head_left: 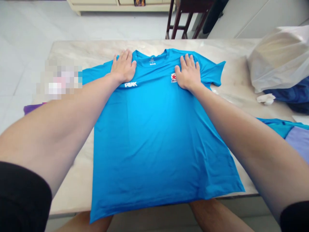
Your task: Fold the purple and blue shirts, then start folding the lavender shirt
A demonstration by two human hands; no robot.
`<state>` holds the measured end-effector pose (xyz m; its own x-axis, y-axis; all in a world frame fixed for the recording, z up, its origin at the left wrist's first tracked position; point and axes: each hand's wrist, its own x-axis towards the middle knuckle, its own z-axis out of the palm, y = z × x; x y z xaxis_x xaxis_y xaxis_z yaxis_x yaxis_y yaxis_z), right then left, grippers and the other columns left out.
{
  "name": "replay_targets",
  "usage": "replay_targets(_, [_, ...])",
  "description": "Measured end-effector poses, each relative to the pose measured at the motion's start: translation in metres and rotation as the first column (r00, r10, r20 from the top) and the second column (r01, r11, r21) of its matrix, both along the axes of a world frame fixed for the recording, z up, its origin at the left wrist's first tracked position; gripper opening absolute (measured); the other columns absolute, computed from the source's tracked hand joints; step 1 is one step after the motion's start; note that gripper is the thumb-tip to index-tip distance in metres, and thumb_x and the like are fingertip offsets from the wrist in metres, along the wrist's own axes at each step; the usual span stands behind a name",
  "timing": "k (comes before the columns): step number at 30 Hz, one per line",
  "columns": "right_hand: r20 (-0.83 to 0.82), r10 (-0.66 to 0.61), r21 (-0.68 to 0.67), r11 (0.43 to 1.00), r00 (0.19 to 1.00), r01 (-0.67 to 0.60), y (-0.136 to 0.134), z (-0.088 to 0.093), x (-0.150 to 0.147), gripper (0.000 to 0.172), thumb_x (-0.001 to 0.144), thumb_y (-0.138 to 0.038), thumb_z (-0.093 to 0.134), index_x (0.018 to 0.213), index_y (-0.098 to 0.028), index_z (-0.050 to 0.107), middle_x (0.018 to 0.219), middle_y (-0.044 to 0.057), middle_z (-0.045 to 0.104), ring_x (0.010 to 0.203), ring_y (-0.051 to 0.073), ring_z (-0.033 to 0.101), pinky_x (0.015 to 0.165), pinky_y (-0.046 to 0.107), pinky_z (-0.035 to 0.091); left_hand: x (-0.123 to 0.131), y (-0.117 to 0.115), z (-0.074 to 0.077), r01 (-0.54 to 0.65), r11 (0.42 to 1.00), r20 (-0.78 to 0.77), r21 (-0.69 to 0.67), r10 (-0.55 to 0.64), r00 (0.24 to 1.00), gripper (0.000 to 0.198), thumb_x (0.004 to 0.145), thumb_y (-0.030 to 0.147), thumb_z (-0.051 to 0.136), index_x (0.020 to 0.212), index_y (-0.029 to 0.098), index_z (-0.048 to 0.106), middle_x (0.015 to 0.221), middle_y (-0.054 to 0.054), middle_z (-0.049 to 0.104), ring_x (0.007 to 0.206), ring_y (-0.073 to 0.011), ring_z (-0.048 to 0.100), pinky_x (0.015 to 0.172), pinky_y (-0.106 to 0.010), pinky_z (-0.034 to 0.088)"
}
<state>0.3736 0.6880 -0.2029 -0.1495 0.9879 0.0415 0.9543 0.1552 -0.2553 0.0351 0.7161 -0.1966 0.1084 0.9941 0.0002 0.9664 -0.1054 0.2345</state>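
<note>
- My left hand (123, 66): flat, grasping nothing, on the blue shirt (154, 138) near its collar (151, 66).
- My right hand (189, 71): flat, empty, beside the blue shirt's badge (173, 77).

A blue T-shirt (154, 138) lies spread on the pale table (234, 77), collar (151, 66) at the far end, someone's left hand (124, 67) and right hand (188, 73) flat either side of it.

On the pale surface (238, 80), 1 blue T-shirt (154, 138) is spread. At right, 1 whitish bag (277, 61) and dark cloth (287, 93) are placed.
</note>
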Motion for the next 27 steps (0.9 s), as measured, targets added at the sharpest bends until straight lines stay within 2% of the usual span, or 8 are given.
replay_targets(2, [-0.013,0.022,0.017,1.0,1.0,-0.022,0.008,-0.006,0.002,0.073,0.122,-0.043,0.025,0.178,0.003,0.021,0.188,0.029,0.01,0.176,0.042,0.007,0.135,0.075,0.004,0.0,0.005,-0.001,-0.017,1.0,0.008,0.004,0.017,1.0,0.085,0.108,0.077,0.016,0.174,0.03,0.041,0.183,0.008,0.039,0.174,-0.0092,0.01,0.144,-0.042,0.007])
replay_targets(6, [-0.059,0.129,0.058,0.99,0.99,-0.125,-0.005,-0.003,0.013,0.065,0.119,-0.04,0.035,0.177,-0.012,0.038,0.188,0.017,0.027,0.176,0.036,0.019,0.139,0.07,0.013,0.007,-0.001,0.01,-0.015,0.999,0.0,-0.047,0.015,1.0,0.081,0.113,0.066,0.012,0.177,0.017,0.024,0.191,0.003,0.02,0.168,-0.006,0.006,0.143,-0.049,0.0])
replay_targets(11, [0.017,0.408,0.084,0.909,0.913,-0.408,-0.089,0.051,0.068,0.061,0.106,-0.019,0.045,0.166,-0.019,0.056,0.178,0.015,0.048,0.166,0.034,0.043,0.138,0.064,0.031,0.032,-0.053,0.06,0.046,0.992,-0.013,0.113,-0.045,0.999,0.078,0.111,0.043,0.041,0.179,0.01,0.024,0.19,-0.016,0.019,0.175,-0.0352,0.014,0.136,-0.074,-0.01])
replay_targets(14, [-0.009,0.285,0.128,0.951,0.958,-0.282,-0.169,0.085,0.105,0.055,0.105,-0.021,0.045,0.157,-0.018,0.063,0.164,0.019,0.062,0.153,0.035,0.058,0.13,0.059,0.045,0.048,-0.127,0.102,0.201,0.964,-0.005,0.173,-0.203,0.979,0.075,0.108,0.037,0.046,0.178,0.014,0.031,0.186,-0.018,0.031,0.172,-0.0369,0.026,0.139,-0.068,0.009])
replay_targets(17, [-0.087,0.091,0.12,0.989,0.992,-0.081,-0.263,0.092,0.121,0.056,0.107,-0.024,0.042,0.16,-0.02,0.061,0.153,0.02,0.07,0.144,0.034,0.066,0.125,0.057,0.051,0.051,-0.237,0.122,0.3,0.943,-0.007,0.148,-0.302,0.953,0.062,0.111,0.034,0.037,0.169,0.015,0.049,0.175,-0.02,0.048,0.165,-0.0356,0.042,0.135,-0.054,0.032])
replay_targets(19, [-0.069,0.17,0.043,0.985,0.983,-0.168,-0.327,0.08,0.12,0.058,0.11,-0.03,0.044,0.165,-0.022,0.056,0.169,0.018,0.058,0.16,0.034,0.053,0.132,0.058,0.044,0.042,-0.319,0.115,0.354,0.932,-0.023,0.078,-0.354,0.935,0.063,0.113,0.04,0.035,0.169,0.014,0.049,0.173,-0.02,0.052,0.163,-0.0341,0.045,0.134,-0.049,0.035])
replay_targets(22, [-0.008,0.185,-0.067,0.98,0.983,-0.185,-0.409,0.056,0.113,0.063,0.113,-0.038,0.041,0.171,-0.017,0.049,0.182,0.019,0.04,0.171,0.038,0.034,0.137,0.063,0.034,0.017,-0.425,0.088,0.377,0.926,-0.093,-0.023,-0.377,0.922,0.074,0.113,0.047,0.038,0.177,0.009,0.035,0.185,-0.021,0.032,0.174,-0.034,0.027,0.141,-0.051,0.023])
replay_targets(27, [0.053,0.139,-0.057,0.989,0.989,-0.136,-0.491,0.048,0.123,0.066,0.114,-0.041,0.044,0.173,-0.012,0.045,0.182,0.023,0.037,0.171,0.042,0.032,0.134,0.065,0.037,-0.027,-0.524,0.07,0.34,0.923,-0.223,-0.178,-0.374,0.9,0.075,0.106,0.044,0.057,0.174,0.015,0.044,0.185,-0.019,0.033,0.174,-0.04,0.026,0.139,-0.059,0.024])
